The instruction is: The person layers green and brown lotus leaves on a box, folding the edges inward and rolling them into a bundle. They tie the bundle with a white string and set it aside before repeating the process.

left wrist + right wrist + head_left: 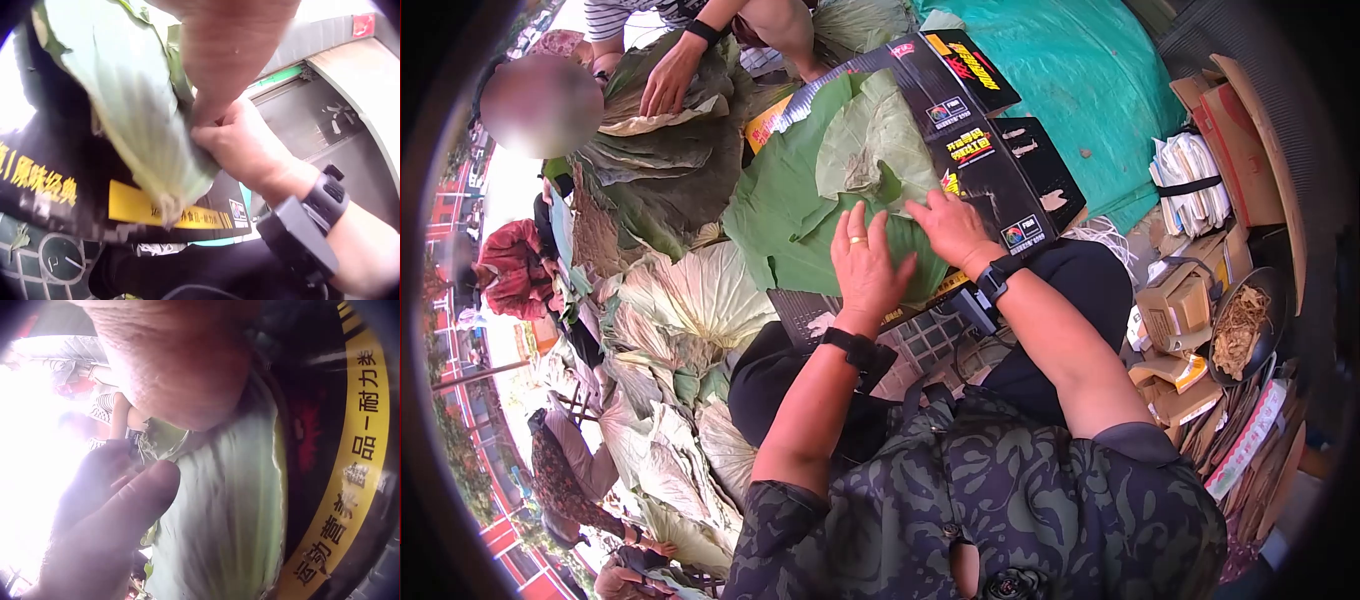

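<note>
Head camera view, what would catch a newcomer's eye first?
Probably the broad green leaves near the middle, with the left hand and right hand on them. Next, the bright teal tarp at upper right, then the pale dried leaves heaped at left.

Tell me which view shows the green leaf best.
The head view: it shows most of the green leaf, though a paler leaf, the left hand and right hand cover parts. The left wrist view shows a stretch narrowing to a tip; the right wrist view, a partly hidden close-up.
</note>
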Demonstrator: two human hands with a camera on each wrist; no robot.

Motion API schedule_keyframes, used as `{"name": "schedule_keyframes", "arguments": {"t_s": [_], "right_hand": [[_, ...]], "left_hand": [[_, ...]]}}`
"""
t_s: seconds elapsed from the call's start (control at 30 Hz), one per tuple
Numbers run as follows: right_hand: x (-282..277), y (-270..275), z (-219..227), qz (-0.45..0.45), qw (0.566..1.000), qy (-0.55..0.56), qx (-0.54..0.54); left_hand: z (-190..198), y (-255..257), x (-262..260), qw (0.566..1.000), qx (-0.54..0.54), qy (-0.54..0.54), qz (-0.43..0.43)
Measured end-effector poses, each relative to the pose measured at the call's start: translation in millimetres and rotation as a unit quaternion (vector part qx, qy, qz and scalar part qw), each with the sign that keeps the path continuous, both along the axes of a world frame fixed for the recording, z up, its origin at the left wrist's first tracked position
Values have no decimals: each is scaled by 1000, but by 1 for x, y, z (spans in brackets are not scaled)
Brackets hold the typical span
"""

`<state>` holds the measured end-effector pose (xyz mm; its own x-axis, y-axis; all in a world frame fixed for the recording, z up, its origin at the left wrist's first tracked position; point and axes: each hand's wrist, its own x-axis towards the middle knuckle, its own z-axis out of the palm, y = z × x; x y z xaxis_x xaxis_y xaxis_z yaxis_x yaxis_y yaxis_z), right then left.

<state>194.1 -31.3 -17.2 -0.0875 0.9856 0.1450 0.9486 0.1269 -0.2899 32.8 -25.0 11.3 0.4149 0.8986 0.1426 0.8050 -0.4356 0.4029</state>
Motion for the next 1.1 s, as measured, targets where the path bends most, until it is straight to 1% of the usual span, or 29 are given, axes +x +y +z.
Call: {"name": "schedule_keyframes", "arguments": {"t_s": [0.07,0.1,0.13,0.17,0.2,0.23,0.27,0.33,0.37,0.47,0.5,0.53,0.57,0.6,0.63,0.67,0.7,0.73,0.77,0.8,0.83,0.87,0.9,0.93,0.97,1.0,1.03,1.1], "right_hand": [[1,-1,1,12,1000,-2,-11],[1,-2,6,23,999,-6,-23],[2,-2,10,33,999,-10,-35],[4,-2,13,38,998,-15,-38],[6,-4,17,16,998,36,-42],[9,-5,21,-7,995,88,-48],[13,-4,25,-3,995,87,-52],[20,-4,38,-59,966,208,-144],[21,-7,35,-47,971,202,-120],[29,-11,32,-42,967,207,-142],[31,-12,29,-68,953,255,-147],[31,-15,21,-69,953,253,-149],[32,-18,7,-110,941,301,-107],[30,-20,3,-150,924,347,-63],[29,-23,-1,-225,887,394,-84],[28,-26,-5,-229,887,393,-83],[24,-28,-1,-287,822,486,-78],[20,-30,3,-341,744,570,-71],[17,-35,9,-356,690,627,-68],[18,-36,8,-359,689,627,-65],[18,-37,6,-383,660,644,-64],[19,-38,5,-405,629,660,-62],[20,-39,5,-409,618,668,-68],[21,-38,-6,-410,616,670,-65],[20,-35,-24,-381,633,674,-10],[15,-30,-21,-350,647,676,44],[13,-29,-14,-339,631,696,55],[14,-22,-11,-336,633,694,73]], "left_hand": [[11,12,11,995,73,46,-57],[8,19,17,996,33,70,-51],[2,24,17,996,29,64,-46],[-5,29,17,996,-21,74,-39],[-9,31,18,994,-70,83,-32],[-12,31,16,995,-63,73,-29],[-16,31,14,995,-68,71,-26],[-22,29,10,997,-62,-26,-23],[-25,30,9,997,-67,-27,-22],[-24,30,10,993,-104,-55,-13],[-22,29,9,997,-63,-54,-5],[-22,30,9,998,-19,-53,3],[-23,29,8,998,-4,-55,-6],[-25,29,8,998,-3,-56,-8],[-28,28,8,997,13,-78,-3],[-30,27,8,995,27,-100,1],[-28,27,9,995,9,-101,3],[-26,28,11,995,8,-102,-1],[-24,30,13,998,-32,-48,-5],[-20,31,16,997,-72,8,-9],[-15,32,19,997,-72,8,-13],[-11,34,22,992,-95,72,-27],[-8,34,25,983,-117,136,-40],[-8,34,26,983,-115,137,-44],[-7,34,27,978,-118,164,-50],[-8,35,28,972,-121,191,-56],[-8,35,28,972,-118,193,-56],[-8,36,29,966,-115,224,-65]]}}
